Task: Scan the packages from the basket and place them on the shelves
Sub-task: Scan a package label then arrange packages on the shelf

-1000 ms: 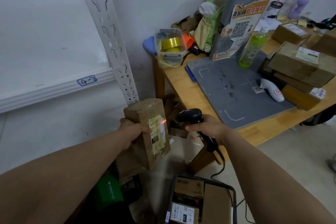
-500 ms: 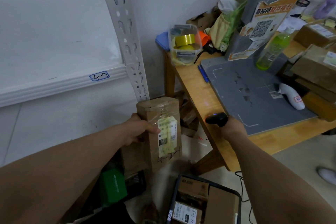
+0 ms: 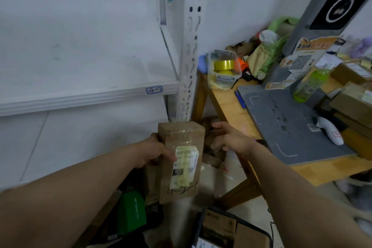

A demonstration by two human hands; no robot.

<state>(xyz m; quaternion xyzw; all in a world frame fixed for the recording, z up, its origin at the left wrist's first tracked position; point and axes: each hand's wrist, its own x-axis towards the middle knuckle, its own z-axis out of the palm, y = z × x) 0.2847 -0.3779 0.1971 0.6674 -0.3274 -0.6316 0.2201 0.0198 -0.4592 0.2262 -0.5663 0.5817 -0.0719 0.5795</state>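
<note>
A tall brown cardboard package (image 3: 181, 159) with a white label and handwritten "4-2-1" stands upright in the grip of my left hand (image 3: 155, 153), which holds its left side. My right hand (image 3: 229, 139) hovers just right of the package with its fingers spread and holds nothing. The black scanner (image 3: 261, 142) lies on the table edge, mostly hidden behind my right wrist. The white shelf (image 3: 80, 98) carrying a "4-2" tag (image 3: 154, 89) runs above and left of the package. The dark-rimmed basket (image 3: 267, 235) with more boxes sits at the bottom.
A white slotted shelf post (image 3: 189, 66) rises just behind the package. To the right, a wooden table (image 3: 227, 106) carries a grey scanning pad (image 3: 281, 123), a white handheld scanner (image 3: 330, 133), a tape tub (image 3: 223, 68), a green bottle (image 3: 310, 84) and stacked boxes. A green box (image 3: 131, 211) lies on the floor.
My right hand put the black scanner down on the table edge and now reaches open toward the package. The view has shifted left and up toward the shelf.
</note>
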